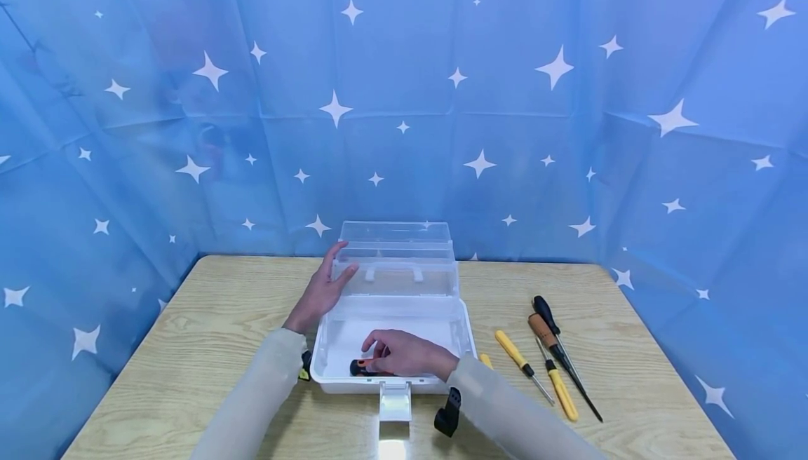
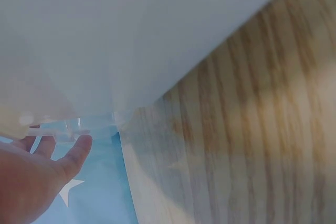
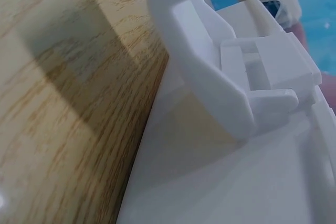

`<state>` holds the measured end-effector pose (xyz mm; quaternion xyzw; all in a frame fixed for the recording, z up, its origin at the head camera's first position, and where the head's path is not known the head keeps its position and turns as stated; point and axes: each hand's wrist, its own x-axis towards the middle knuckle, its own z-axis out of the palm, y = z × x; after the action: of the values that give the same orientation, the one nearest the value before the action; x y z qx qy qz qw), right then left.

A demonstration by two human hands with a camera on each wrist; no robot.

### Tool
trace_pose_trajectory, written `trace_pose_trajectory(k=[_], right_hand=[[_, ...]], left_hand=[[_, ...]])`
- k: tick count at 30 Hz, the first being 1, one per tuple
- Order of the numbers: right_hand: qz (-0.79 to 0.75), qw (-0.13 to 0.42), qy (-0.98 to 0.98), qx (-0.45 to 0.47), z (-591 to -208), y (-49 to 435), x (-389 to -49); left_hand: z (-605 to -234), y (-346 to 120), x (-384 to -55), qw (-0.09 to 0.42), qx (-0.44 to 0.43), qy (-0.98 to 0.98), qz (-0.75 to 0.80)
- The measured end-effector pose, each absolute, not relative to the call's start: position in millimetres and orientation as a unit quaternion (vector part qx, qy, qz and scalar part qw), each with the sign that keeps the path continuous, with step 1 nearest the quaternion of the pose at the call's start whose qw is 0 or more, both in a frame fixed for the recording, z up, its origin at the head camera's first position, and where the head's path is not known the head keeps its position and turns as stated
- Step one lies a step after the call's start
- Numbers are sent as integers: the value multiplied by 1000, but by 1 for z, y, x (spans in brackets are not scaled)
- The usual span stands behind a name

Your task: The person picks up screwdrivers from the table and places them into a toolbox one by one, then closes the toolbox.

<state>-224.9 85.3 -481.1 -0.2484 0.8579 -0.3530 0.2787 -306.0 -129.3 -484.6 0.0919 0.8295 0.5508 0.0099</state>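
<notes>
Hand, left, spread at clear lid. Orange-black tool inside white box, black end pointing left, long axis sideways, right part mostly hidden by right hand; gripping or not, can't tell. Yellow handle cut off by sleeve.

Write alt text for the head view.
A person's right hand touches a black-and-orange tool inside an open white box, while the left hand holds the edge of its raised clear lid. Screwdriver-like tools lie to the right on a wooden table, before a blue star-patterned backdrop.
</notes>
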Motion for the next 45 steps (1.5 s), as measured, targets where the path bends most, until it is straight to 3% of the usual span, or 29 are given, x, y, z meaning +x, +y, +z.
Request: trace_pose_trajectory(k=[45], right_hand=[[-353,271,861,-248,-460,93,-218]], left_hand=[[-483,-127,-303,20,73,832,550]])
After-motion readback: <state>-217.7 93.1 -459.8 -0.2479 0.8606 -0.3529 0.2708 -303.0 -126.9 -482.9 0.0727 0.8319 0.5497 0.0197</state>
